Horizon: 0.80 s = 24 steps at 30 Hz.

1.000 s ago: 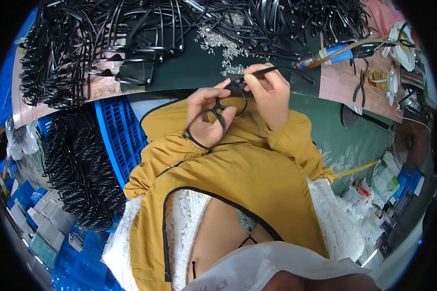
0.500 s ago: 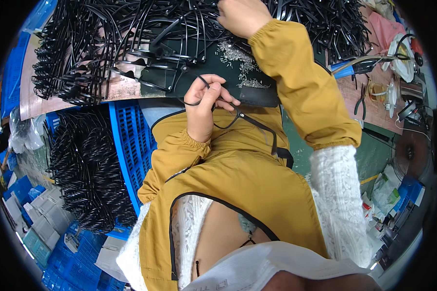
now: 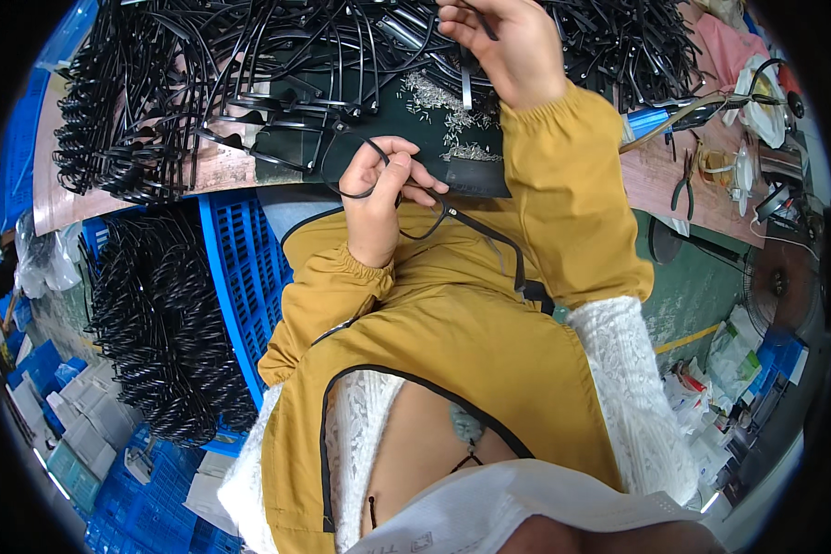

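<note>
My left hand (image 3: 379, 189) is closed around a black eyeglass frame (image 3: 445, 212) by its rim, above my lap at the table's front edge. One temple of that frame stretches out to the right over my yellow apron. Above the table, my right hand (image 3: 512, 51) is pinched on a slim black eyeglass temple (image 3: 479, 20), whose lower part seems to hang beside the fingers. Below that hand, tiny metal screws (image 3: 457, 120) lie scattered on a dark green mat (image 3: 388, 127).
Heaps of black temples (image 3: 609, 55) cover the back of the table. Rows of black eyeglass frames (image 3: 111, 129) stand at the left. A blue crate (image 3: 245, 268) beside me borders more stacked frames (image 3: 171, 323). To the right are pliers (image 3: 682, 189), a blue-handled tool (image 3: 651, 122) and a fan (image 3: 777, 282).
My right hand has come back from the temple heap toward me and to the right, now with a temple in its fingers. My left hand keeps its frame, shifted slightly left.
</note>
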Each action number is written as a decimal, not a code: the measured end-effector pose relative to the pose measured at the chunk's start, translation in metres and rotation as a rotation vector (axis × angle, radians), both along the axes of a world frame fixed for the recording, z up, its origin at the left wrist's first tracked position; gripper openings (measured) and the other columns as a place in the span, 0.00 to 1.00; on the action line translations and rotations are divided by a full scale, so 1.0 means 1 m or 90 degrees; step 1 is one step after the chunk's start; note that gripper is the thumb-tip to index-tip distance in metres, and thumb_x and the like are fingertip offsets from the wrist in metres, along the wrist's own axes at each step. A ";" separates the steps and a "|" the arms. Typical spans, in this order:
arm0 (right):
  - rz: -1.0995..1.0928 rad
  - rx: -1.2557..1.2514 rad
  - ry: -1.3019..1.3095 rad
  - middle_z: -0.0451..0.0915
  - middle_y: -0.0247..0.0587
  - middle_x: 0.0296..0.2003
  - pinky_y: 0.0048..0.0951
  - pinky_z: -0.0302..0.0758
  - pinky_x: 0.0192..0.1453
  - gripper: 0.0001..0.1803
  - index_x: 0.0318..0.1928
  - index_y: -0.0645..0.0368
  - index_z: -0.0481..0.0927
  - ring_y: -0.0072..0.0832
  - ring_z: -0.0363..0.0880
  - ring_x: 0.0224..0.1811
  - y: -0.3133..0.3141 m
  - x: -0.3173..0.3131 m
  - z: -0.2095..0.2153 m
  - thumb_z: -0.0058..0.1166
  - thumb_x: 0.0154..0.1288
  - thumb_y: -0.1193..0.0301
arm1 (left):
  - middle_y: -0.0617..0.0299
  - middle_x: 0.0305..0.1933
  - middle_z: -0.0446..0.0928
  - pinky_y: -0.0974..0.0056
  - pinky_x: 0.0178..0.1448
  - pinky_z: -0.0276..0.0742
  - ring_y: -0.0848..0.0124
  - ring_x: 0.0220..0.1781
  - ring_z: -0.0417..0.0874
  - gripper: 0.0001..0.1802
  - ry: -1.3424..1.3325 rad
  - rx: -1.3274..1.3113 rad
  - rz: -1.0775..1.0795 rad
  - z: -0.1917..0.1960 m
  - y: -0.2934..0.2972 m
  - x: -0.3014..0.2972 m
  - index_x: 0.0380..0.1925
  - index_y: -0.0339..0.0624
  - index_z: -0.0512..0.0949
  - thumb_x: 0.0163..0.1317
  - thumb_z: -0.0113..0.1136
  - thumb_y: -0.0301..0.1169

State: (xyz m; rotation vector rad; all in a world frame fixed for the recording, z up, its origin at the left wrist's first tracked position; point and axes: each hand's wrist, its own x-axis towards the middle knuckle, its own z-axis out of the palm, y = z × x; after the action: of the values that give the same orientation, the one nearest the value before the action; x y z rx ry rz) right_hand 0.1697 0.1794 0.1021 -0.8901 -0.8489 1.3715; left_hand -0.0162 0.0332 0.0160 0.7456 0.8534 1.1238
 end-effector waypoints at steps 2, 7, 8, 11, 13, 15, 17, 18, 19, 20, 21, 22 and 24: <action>0.022 0.086 -0.038 0.83 0.47 0.47 0.38 0.80 0.60 0.19 0.59 0.70 0.79 0.34 0.83 0.50 -0.050 0.011 -0.004 0.51 0.69 0.78 | 0.54 0.31 0.82 0.68 0.33 0.84 0.64 0.33 0.89 0.13 0.010 -0.008 0.008 0.003 0.000 -0.001 0.49 0.31 0.75 0.78 0.52 0.32; -0.131 0.226 -0.342 0.78 0.44 0.44 0.31 0.78 0.55 0.14 0.56 0.74 0.78 0.29 0.80 0.46 -0.163 0.055 -0.011 0.47 0.74 0.82 | 0.53 0.29 0.82 0.67 0.32 0.83 0.61 0.31 0.88 0.27 -0.026 -0.070 -0.021 0.014 0.006 -0.005 0.46 0.29 0.78 0.82 0.40 0.45; -0.162 0.239 -0.402 0.78 0.45 0.44 0.29 0.78 0.53 0.14 0.55 0.74 0.78 0.28 0.80 0.44 -0.176 0.062 -0.010 0.47 0.74 0.83 | 0.52 0.29 0.82 0.67 0.32 0.82 0.60 0.31 0.88 0.30 -0.024 -0.107 -0.025 0.015 0.006 -0.003 0.45 0.29 0.78 0.82 0.37 0.48; -0.239 0.304 -0.424 0.78 0.42 0.41 0.25 0.76 0.42 0.08 0.47 0.69 0.81 0.24 0.76 0.36 -0.196 0.063 -0.016 0.50 0.72 0.83 | 0.52 0.26 0.81 0.66 0.31 0.81 0.59 0.28 0.87 0.32 -0.034 -0.249 -0.268 0.017 -0.003 0.008 0.44 0.29 0.81 0.79 0.37 0.49; -0.187 0.196 -0.564 0.78 0.41 0.39 0.23 0.76 0.40 0.07 0.44 0.67 0.82 0.24 0.76 0.34 -0.197 0.055 -0.031 0.54 0.69 0.85 | 0.52 0.24 0.80 0.67 0.30 0.80 0.59 0.27 0.86 0.31 -0.065 -0.361 -0.438 0.016 -0.012 0.020 0.48 0.26 0.82 0.78 0.40 0.46; -0.124 0.168 -0.618 0.78 0.40 0.41 0.23 0.77 0.42 0.06 0.44 0.67 0.82 0.24 0.78 0.36 -0.193 0.047 -0.054 0.57 0.68 0.85 | 0.52 0.24 0.80 0.69 0.29 0.80 0.61 0.26 0.86 0.29 -0.082 -0.414 -0.490 0.014 -0.019 0.028 0.53 0.26 0.81 0.77 0.41 0.43; -0.118 0.171 -0.595 0.79 0.39 0.45 0.25 0.79 0.45 0.05 0.41 0.68 0.83 0.23 0.80 0.41 -0.192 0.045 -0.073 0.60 0.66 0.86 | 0.53 0.24 0.80 0.70 0.28 0.79 0.62 0.26 0.86 0.27 -0.084 -0.419 -0.511 0.011 -0.022 0.030 0.58 0.28 0.79 0.77 0.42 0.40; -0.151 0.116 -0.532 0.80 0.41 0.45 0.24 0.81 0.46 0.06 0.44 0.69 0.81 0.24 0.82 0.43 -0.192 0.045 -0.080 0.60 0.68 0.85 | 0.53 0.24 0.80 0.71 0.28 0.78 0.62 0.26 0.86 0.26 -0.063 -0.406 -0.498 0.010 -0.022 0.029 0.61 0.29 0.77 0.76 0.42 0.39; -0.144 0.039 -0.349 0.81 0.42 0.43 0.23 0.82 0.44 0.07 0.44 0.70 0.81 0.24 0.83 0.42 -0.192 0.044 -0.086 0.61 0.67 0.85 | 0.55 0.24 0.79 0.71 0.27 0.77 0.63 0.26 0.86 0.26 -0.051 -0.390 -0.491 0.008 -0.022 0.029 0.65 0.33 0.75 0.76 0.43 0.37; -0.160 0.008 -0.140 0.82 0.42 0.42 0.22 0.83 0.43 0.07 0.44 0.71 0.81 0.23 0.84 0.41 -0.191 0.042 -0.090 0.62 0.66 0.84 | 0.55 0.24 0.80 0.71 0.27 0.78 0.65 0.25 0.86 0.24 -0.091 -0.379 -0.494 0.007 -0.021 0.028 0.63 0.32 0.76 0.75 0.45 0.35; -0.128 -0.014 -0.214 0.82 0.42 0.41 0.23 0.84 0.43 0.06 0.43 0.71 0.81 0.23 0.84 0.40 -0.190 0.039 -0.092 0.62 0.67 0.85 | 0.54 0.24 0.81 0.70 0.27 0.79 0.66 0.24 0.85 0.22 -0.105 -0.375 -0.482 0.007 -0.020 0.028 0.61 0.32 0.78 0.75 0.46 0.33; -0.074 0.003 -0.279 0.83 0.42 0.41 0.23 0.85 0.44 0.06 0.42 0.71 0.80 0.22 0.85 0.38 -0.189 0.037 -0.092 0.62 0.67 0.85 | 0.54 0.25 0.81 0.70 0.27 0.80 0.67 0.23 0.85 0.21 -0.112 -0.376 -0.481 0.006 -0.018 0.028 0.59 0.31 0.79 0.75 0.48 0.31; -0.102 0.024 -0.286 0.83 0.41 0.40 0.23 0.85 0.42 0.06 0.42 0.72 0.80 0.22 0.85 0.36 -0.186 0.033 -0.090 0.63 0.66 0.85 | 0.55 0.24 0.81 0.71 0.25 0.76 0.68 0.22 0.84 0.22 -0.080 -0.378 -0.462 0.007 -0.017 0.030 0.61 0.32 0.78 0.74 0.48 0.31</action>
State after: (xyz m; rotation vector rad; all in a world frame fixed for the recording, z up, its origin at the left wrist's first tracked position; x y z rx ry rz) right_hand 0.2031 -0.0063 0.0123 -1.2339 -1.1113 1.0271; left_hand 0.0136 0.0164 0.0233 0.4146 0.6703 0.2385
